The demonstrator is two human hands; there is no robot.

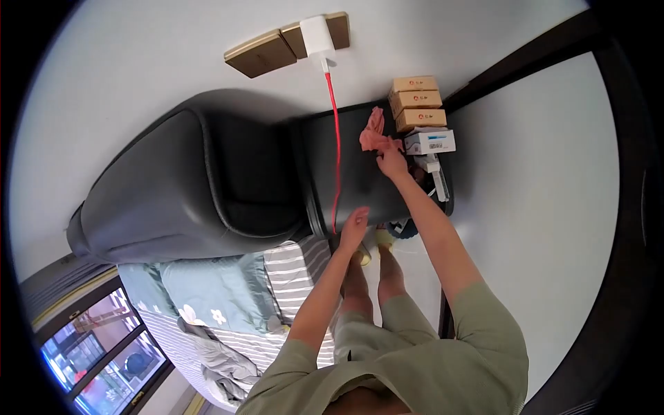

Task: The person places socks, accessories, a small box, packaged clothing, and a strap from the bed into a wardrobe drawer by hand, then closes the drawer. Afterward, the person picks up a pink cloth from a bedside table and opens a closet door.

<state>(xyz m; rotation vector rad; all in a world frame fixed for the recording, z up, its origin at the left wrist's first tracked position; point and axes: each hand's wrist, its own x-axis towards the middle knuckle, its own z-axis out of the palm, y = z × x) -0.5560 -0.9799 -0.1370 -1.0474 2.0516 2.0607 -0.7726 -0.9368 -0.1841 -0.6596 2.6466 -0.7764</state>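
Note:
My right hand (393, 163) is closed on a corner of a pink cloth (374, 131). The crumpled cloth lies on the black leather-like surface (366, 173), close to the stacked boxes. Lower down, near the front edge of that surface, my left hand (356, 223) is held with fingers loosely bent and nothing visible in them. A red cable (337, 145) hangs from a white charger (317, 38) and runs down toward my left wrist; its lower end is near that hand, and I cannot tell whether they touch.
Small brown boxes (420, 99) and a white box (430, 141) stand along the surface's right side, with small white items (437, 178) below them. At left is a large black padded seat (159, 180). A bed with teal pillows (214, 290) stands below it, near a window (104, 346).

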